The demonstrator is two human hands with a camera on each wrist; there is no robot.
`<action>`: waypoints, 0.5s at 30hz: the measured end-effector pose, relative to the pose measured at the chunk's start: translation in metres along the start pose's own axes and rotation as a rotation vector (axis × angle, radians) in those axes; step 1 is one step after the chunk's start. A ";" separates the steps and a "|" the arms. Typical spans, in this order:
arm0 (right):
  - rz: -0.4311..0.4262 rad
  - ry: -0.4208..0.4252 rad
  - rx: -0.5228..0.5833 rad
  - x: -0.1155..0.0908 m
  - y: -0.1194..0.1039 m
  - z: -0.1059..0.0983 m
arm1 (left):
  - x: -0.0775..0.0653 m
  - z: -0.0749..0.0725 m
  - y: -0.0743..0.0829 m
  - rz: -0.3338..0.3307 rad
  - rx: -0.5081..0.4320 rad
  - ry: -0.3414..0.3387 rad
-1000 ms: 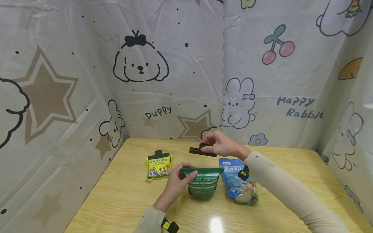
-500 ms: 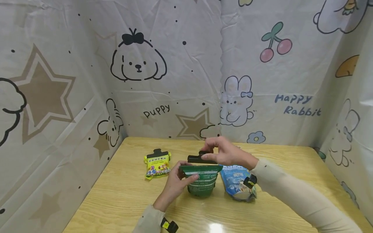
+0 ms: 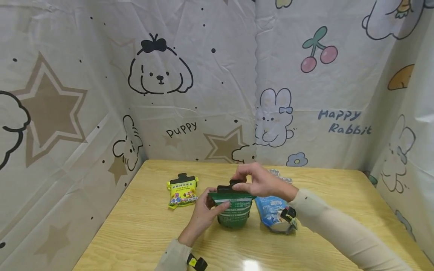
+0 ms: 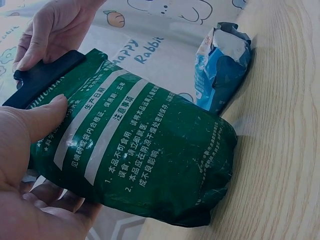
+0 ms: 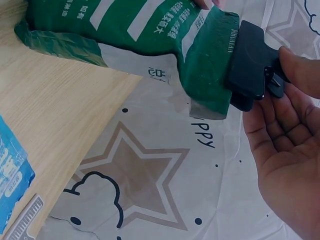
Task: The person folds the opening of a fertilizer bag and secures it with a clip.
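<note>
A green bag (image 3: 234,214) with white print stands upright at the middle of the table. My left hand (image 3: 202,216) grips its left side near the top, thumb across the front. With thumb and fingers my right hand (image 3: 255,182) pinches the handles of a black bag clip (image 5: 250,65). In the right wrist view the clip's long bar sits over the bag's top edge. The left wrist view shows the same clip (image 4: 47,80) lying along the top of the bag, close to my left thumb.
To the left lies a yellow packet (image 3: 183,194) with a black clip (image 3: 183,178) on its top. A blue bag (image 3: 274,214) lies to the right, partly behind my right arm. A small grey-and-white flat piece (image 3: 281,176) sits behind it. Printed cloth (image 3: 203,113) hangs behind the table.
My right hand has lowered the black bag clip from above and behind onto the green bag's top edge. My left hand keeps its grip on the bag.
</note>
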State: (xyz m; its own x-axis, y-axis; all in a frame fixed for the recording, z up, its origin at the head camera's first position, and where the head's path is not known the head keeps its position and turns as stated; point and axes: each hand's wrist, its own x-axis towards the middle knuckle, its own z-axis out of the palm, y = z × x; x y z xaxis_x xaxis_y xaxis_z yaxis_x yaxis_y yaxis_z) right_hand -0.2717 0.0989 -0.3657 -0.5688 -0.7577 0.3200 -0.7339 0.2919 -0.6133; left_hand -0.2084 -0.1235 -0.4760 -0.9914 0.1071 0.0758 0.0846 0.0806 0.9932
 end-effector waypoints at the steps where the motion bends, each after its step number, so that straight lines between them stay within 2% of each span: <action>1: -0.003 0.001 -0.005 0.000 0.000 0.000 | 0.000 0.000 0.000 -0.004 0.003 -0.001; 5: -0.021 0.003 -0.031 0.000 0.000 0.002 | 0.000 0.000 0.000 -0.012 -0.005 -0.004; 11: -0.060 -0.021 -0.049 -0.003 0.004 0.010 | -0.001 0.001 -0.001 0.012 -0.016 -0.001; 15: -0.054 -0.024 -0.053 -0.004 0.005 0.011 | -0.001 0.002 -0.001 0.022 -0.014 0.006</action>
State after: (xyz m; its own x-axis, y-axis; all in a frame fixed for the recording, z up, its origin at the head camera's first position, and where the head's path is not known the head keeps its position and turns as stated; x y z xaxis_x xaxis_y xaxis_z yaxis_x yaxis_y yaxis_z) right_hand -0.2693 0.0968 -0.3783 -0.5190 -0.7866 0.3344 -0.7826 0.2801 -0.5559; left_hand -0.2069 -0.1214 -0.4775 -0.9899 0.1028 0.0981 0.1050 0.0640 0.9924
